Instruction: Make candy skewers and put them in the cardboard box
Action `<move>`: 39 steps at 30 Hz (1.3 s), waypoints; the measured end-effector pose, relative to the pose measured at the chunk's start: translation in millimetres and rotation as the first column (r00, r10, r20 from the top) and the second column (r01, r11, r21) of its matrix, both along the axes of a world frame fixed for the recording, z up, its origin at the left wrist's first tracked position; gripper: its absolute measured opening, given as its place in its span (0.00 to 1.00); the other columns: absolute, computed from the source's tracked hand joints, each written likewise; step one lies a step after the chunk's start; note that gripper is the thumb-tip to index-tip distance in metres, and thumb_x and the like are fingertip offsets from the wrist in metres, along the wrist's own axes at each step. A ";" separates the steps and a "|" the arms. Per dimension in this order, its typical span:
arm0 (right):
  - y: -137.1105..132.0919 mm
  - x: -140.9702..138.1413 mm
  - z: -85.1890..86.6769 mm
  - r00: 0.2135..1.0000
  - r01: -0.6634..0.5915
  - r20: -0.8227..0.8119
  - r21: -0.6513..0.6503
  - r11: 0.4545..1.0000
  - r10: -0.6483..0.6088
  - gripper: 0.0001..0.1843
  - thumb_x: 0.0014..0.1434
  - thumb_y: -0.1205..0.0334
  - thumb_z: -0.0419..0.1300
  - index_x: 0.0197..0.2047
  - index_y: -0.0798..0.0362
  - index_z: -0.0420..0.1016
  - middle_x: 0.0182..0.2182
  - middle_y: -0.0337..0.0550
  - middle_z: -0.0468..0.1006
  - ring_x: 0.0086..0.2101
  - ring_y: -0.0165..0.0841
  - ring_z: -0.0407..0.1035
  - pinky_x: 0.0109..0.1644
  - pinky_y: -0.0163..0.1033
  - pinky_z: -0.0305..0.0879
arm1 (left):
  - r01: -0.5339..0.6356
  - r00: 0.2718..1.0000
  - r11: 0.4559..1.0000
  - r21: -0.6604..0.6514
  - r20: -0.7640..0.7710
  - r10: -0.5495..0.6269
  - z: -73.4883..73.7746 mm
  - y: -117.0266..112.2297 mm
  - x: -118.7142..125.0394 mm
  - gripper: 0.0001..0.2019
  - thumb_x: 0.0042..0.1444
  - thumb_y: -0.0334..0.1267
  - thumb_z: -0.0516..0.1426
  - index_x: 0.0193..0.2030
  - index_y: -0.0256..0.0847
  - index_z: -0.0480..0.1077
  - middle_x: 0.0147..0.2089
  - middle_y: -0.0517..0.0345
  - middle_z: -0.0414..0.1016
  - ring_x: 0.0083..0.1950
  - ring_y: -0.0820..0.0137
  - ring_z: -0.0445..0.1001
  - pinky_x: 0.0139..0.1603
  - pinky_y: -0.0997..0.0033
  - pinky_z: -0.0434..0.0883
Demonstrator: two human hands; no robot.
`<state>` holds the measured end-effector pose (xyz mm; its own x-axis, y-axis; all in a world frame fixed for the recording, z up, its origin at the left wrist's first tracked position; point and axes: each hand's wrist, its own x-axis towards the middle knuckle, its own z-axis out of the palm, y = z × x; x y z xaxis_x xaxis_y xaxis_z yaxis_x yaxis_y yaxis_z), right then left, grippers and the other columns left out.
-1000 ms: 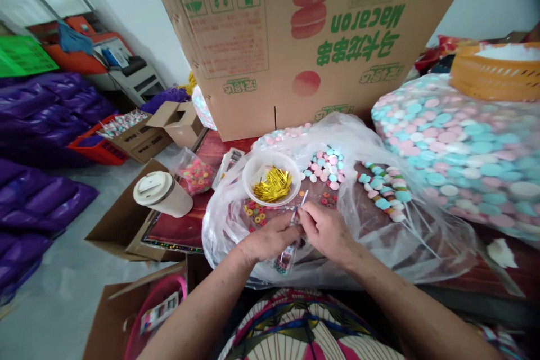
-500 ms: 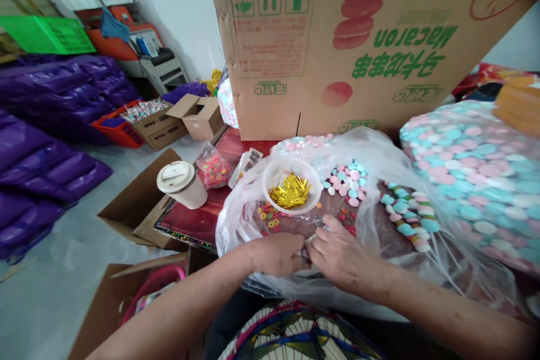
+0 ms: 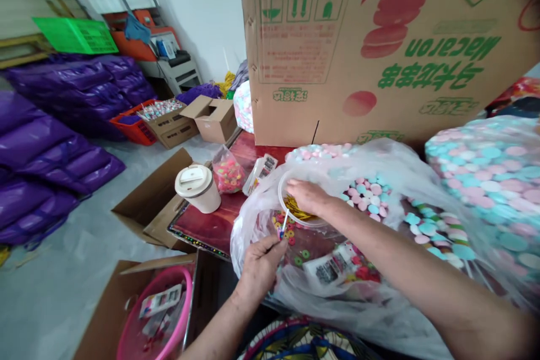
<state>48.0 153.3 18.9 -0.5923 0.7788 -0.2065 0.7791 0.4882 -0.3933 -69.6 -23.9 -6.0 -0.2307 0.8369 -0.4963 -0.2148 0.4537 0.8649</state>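
My left hand [image 3: 260,265] is closed on a thin white stick [image 3: 284,223] with a small packet at its base, held upright over the spread clear plastic sheet [image 3: 379,304]. My right hand [image 3: 307,197] reaches into the white bowl [image 3: 283,187] of gold twist ties [image 3: 295,211], fingers curled down over them; what they pinch is hidden. Small coloured ring candies [image 3: 301,250] and a barcode-labelled packet [image 3: 333,269] lie on the sheet between my arms. Pastel round candies [image 3: 365,191] and threaded candy sticks [image 3: 426,228] lie beyond.
A lidded paper cup [image 3: 197,187] and a bag of sweets [image 3: 228,173] stand on the red table [image 3: 211,225]. A large "Macaron" carton [image 3: 379,50] rises behind. A big candy bag [image 3: 485,180] is at right. A pink basin [image 3: 156,320] sits in a box below left.
My hands have parted. The right hand moved up from the packet into the bowl of gold ties, while the left stayed low holding the stick. The view shifted left and down.
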 end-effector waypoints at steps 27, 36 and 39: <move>-139.0 83.2 1.1 0.423 0.144 -0.585 -0.711 0.689 -0.692 0.21 0.51 0.44 0.59 0.37 0.55 0.75 0.18 0.35 0.69 0.20 0.28 0.63 0.24 0.34 0.59 | 0.149 0.948 0.987 0.064 0.275 -0.161 31.8 26.2 64.5 0.23 0.38 0.55 0.66 0.31 0.37 0.69 0.16 0.69 0.59 0.10 0.82 0.51 0.06 0.83 0.49; -134.9 71.2 -15.8 0.285 0.182 -0.590 -0.740 0.647 -0.755 0.17 0.46 0.47 0.62 0.24 0.54 0.69 0.15 0.32 0.64 0.17 0.25 0.54 0.21 0.33 0.52 | 0.189 0.975 0.980 0.062 0.108 -0.195 26.6 26.6 68.7 0.22 0.42 0.56 0.64 0.32 0.38 0.69 0.17 0.70 0.57 0.12 0.83 0.53 0.08 0.83 0.51; -128.3 90.2 -13.2 0.424 0.378 -0.653 -0.501 0.778 -0.627 0.14 0.52 0.50 0.58 0.25 0.52 0.67 0.20 0.36 0.69 0.23 0.29 0.61 0.26 0.34 0.58 | 0.189 0.963 0.979 0.070 0.182 -0.199 24.4 31.3 63.9 0.22 0.43 0.56 0.62 0.33 0.39 0.68 0.19 0.68 0.63 0.13 0.82 0.54 0.09 0.82 0.52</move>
